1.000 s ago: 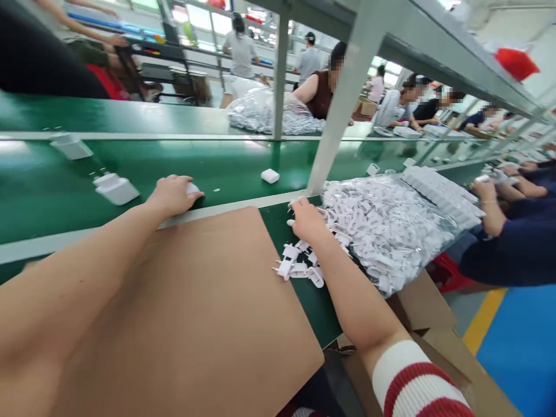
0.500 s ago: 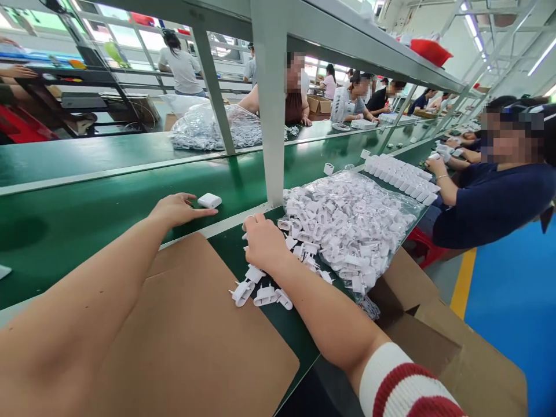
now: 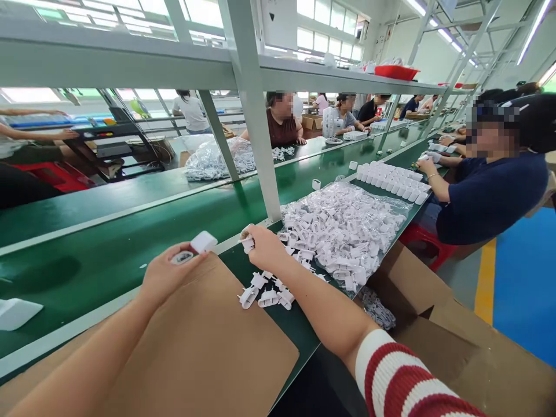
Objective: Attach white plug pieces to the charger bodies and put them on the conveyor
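Note:
My left hand (image 3: 163,272) is closed around a white charger housing (image 3: 181,258) whose open end faces up. At its fingertips is a second white housing (image 3: 204,242), by the belt's near rail; whether the fingers grip that one too is hard to tell. My right hand (image 3: 266,248) pinches a white plug piece (image 3: 247,241) above the near edge of the bench. Loose white plug pieces with metal pins (image 3: 268,297) lie just below my right hand. Under both forearms stretches a brown cardboard sheet (image 3: 195,347).
A clear bag heaped with white plug pieces (image 3: 347,226) covers the bench at right, with rows of white housings (image 3: 391,180) beyond it. A grey post (image 3: 256,116) rises in front. Another white housing (image 3: 19,314) lies on the green belt (image 3: 108,231). A co-worker (image 3: 490,185) sits at right.
My left hand has closed and drawn back toward me from the belt, with the white housing. My right hand has lifted slightly from the loose pieces, a plug piece now visible. The view has tilted upward.

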`<state>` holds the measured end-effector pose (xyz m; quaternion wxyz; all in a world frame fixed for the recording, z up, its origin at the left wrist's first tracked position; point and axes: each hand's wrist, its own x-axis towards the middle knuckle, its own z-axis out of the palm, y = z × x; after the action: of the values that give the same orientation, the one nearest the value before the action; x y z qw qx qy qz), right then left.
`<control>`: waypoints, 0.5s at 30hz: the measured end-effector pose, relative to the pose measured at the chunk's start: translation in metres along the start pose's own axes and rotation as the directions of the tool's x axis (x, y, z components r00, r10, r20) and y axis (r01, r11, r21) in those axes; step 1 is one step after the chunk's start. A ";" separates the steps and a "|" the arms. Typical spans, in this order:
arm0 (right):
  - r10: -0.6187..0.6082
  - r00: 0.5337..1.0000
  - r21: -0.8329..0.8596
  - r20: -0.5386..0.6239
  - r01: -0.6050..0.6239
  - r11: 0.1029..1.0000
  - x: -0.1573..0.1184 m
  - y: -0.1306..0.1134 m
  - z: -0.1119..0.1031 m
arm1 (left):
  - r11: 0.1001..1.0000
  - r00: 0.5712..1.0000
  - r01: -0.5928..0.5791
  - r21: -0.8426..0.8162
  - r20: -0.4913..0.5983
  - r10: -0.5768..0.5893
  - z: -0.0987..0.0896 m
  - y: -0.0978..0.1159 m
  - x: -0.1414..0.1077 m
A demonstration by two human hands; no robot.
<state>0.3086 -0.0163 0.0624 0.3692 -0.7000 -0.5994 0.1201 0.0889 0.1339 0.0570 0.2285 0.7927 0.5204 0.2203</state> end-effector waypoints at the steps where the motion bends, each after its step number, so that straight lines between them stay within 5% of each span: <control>1: 0.004 1.000 0.034 -0.003 -0.004 0.999 -0.001 -0.003 -0.002 | 1.000 1.000 -0.007 -0.011 0.016 0.007 -0.003 -0.005 -0.019; 5: 0.053 0.996 0.227 0.076 -0.069 0.972 0.000 -0.009 -0.020 | 0.996 0.997 -0.069 -0.049 -0.032 0.068 -0.001 -0.034 -0.085; 8: 0.091 0.994 0.142 0.058 -0.098 0.985 0.009 0.002 -0.050 | 0.978 0.978 -0.196 -0.068 -0.093 0.189 0.005 -0.047 -0.117; 12: 0.189 0.980 -0.009 -0.066 -0.190 0.982 0.023 0.049 -0.111 | 0.964 0.965 -0.256 -0.071 -0.081 0.251 0.009 -0.048 -0.131; 15: 0.355 0.917 -0.089 -0.182 -0.374 0.923 0.036 0.097 -0.153 | 0.946 0.946 -0.321 -0.038 -0.054 0.319 0.011 -0.050 -0.128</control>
<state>0.4840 -0.0411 0.1153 0.3445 -0.8280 -0.4325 0.0928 0.0126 0.0321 0.0046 0.1957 0.8557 0.3850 0.2849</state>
